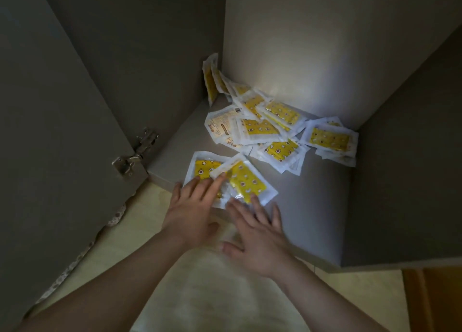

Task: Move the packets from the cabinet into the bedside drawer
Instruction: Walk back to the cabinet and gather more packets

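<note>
Head view looks down into an open cabinet (275, 57) with pale grey walls, dim except for a bright patch on its back wall. Its door (50, 132) stands swung open on the left and fills that side of the picture. Below the cabinet lies a light, cream-toned floor (212, 294), and a piece of orange-brown wood (432, 299) shows at the bottom right corner. The cabinet's bottom shelf (312, 206) is grey, and all the packets in view lie on it.

A loose heap of packets (270, 129) is spread across the rear of the shelf, from the back left corner, where a few lean upright against the walls, to the right wall. They are white-edged sachets with yellow printed centres, overlapping one another at many angles; one lies with a pale printed side up.

Two bare forearms reach in from the bottom of the frame. The left hand (192, 211) lies palm down with its fingers straight and released, resting flat on two packets near the shelf's front edge. The right hand (260, 236), slightly blurred, is also palm down with fingers spread and relaxed, its fingertips touching the near corner of the right front packet (246, 179). That packet overlaps the left front packet (202, 165) beside it. Neither hand grasps anything.

A metal hinge (135, 154) joins the door to the cabinet's left wall.
</note>
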{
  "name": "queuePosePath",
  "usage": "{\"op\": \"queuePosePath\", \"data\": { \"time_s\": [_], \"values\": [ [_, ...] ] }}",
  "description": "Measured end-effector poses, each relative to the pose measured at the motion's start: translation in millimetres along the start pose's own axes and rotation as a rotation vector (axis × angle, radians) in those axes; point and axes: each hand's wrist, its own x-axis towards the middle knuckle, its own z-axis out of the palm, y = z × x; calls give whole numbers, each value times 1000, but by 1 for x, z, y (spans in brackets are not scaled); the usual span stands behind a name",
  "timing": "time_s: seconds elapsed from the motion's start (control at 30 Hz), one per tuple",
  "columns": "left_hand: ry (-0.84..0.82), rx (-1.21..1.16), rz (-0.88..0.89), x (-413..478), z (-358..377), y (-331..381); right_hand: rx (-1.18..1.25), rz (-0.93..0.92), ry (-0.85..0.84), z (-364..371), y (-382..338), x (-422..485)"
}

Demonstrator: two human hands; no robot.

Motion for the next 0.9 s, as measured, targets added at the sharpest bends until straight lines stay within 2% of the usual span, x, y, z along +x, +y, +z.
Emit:
{"op": "queuePosePath", "data": {
  "time_s": [0.03, 0.1, 0.13, 0.17, 0.2, 0.23, 0.33, 0.4, 0.57, 0.77, 0.83, 0.9],
  "values": [
    [-1, 15, 15, -1, 2, 2, 39, -57, 68, -1, -1, -3],
    [-10, 44, 50, 2, 2, 3, 118, -109, 430, -7, 12, 0],
    [-10, 58, 66, 4, 2, 4, 163, -61, 609, -15, 22, 4],
    [-3, 66, 76, 5, 2, 6, 177, 39, 718, -23, 34, 11],
    [7, 63, 79, 6, 3, 7, 155, 159, 703, -34, 46, 19],
    [8, 58, 74, 6, 3, 9, 116, 268, 613, -41, 57, 27],
    [-2, 63, 53, 8, 6, 10, 157, 439, 198, -60, 83, 45],
    [11, 91, 37, 10, 5, 9, 138, 440, 81, -57, 84, 49],
    [64, 160, 56, 7, 6, 1, 79, 362, 3, -28, 56, 26],
    [327, 183, 68, 8, 19, -10, -6, 318, 107, -12, 27, -10],
    [392, 150, 60, 4, 19, -10, -76, 249, 343, -6, 20, -18],
    [433, 140, 78, 0, 20, -10, -78, 259, 547, -5, 20, -21]
  ]
}}
